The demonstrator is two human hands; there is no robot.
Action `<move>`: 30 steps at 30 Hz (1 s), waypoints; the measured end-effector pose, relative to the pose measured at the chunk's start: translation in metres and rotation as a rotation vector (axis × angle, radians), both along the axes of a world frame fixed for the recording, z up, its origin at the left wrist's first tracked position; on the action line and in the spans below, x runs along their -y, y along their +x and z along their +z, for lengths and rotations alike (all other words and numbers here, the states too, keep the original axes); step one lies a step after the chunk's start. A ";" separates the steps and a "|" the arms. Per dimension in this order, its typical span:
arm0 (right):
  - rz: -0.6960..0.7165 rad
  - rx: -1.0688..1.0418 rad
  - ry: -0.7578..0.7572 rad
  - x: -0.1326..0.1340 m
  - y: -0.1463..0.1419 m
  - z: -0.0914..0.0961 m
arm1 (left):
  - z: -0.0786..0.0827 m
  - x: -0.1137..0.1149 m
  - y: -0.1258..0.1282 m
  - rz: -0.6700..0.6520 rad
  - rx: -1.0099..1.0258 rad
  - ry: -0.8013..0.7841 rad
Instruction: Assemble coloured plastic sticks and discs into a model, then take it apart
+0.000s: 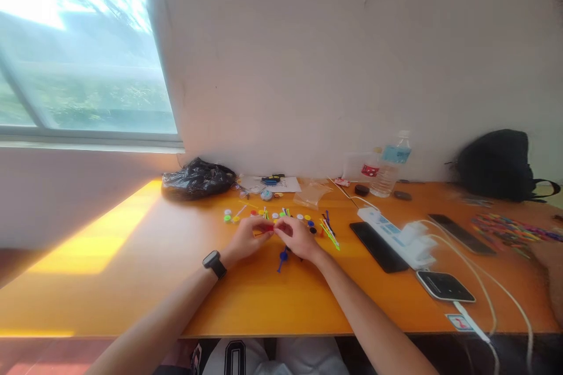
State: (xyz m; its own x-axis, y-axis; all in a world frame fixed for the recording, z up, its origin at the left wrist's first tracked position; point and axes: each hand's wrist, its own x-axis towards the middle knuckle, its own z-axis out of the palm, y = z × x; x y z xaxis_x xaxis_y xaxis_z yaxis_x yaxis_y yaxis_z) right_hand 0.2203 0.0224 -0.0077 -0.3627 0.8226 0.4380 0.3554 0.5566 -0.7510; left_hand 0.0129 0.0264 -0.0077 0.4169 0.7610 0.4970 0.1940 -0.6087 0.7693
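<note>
My left hand [247,237], with a black watch on its wrist, and my right hand [298,237] meet over the orange table [132,281]. Both pinch a small red piece [268,227] between their fingertips. A blue rod with a round connector [282,258] sticks out below my right hand. Small coloured round pieces [268,215] lie scattered just behind the hands. A bundle of green, yellow and blue sticks [329,231] lies to the right of my right hand.
A black plastic bag [197,179] and papers sit by the wall. A water bottle [390,165], white power strip [398,234], two dark phones, a charging device [444,286] and a black bag [497,164] lie on the right. More coloured sticks [505,227] lie far right.
</note>
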 end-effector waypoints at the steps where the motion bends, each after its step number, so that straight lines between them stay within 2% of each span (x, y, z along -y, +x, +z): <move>1: 0.002 0.007 0.001 0.000 0.000 0.000 | 0.000 0.000 0.000 0.009 -0.006 0.001; 10: 0.008 -0.021 -0.011 -0.001 -0.003 -0.004 | 0.001 -0.002 -0.004 0.001 0.001 -0.044; 12: 0.004 -0.064 -0.015 -0.001 -0.003 -0.001 | 0.003 -0.001 -0.003 -0.040 0.096 -0.133; 15: 0.010 -0.179 -0.079 -0.001 -0.002 0.002 | 0.007 0.000 -0.002 -0.133 0.313 -0.346; 18: 0.000 -0.256 -0.156 -0.002 0.001 0.003 | 0.013 0.002 -0.002 -0.206 0.389 -0.490; 24: -0.005 -0.279 -0.161 -0.004 0.001 0.002 | 0.019 0.007 -0.003 -0.204 0.338 -0.443; 27: -0.095 -0.266 -0.099 -0.003 0.000 0.005 | 0.021 0.008 -0.002 -0.153 0.334 -0.438; 30: -0.139 -0.256 -0.125 0.000 0.002 0.012 | 0.024 0.009 -0.002 -0.110 0.322 -0.442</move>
State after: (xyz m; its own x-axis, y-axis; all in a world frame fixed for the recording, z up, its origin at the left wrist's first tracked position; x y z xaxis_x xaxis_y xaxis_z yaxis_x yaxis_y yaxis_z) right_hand 0.2224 0.0223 0.0043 -0.1343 0.9099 0.3925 0.2123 0.4133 -0.8855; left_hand 0.0108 0.0176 0.0160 0.3859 0.8864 0.2557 -0.1399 -0.2178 0.9659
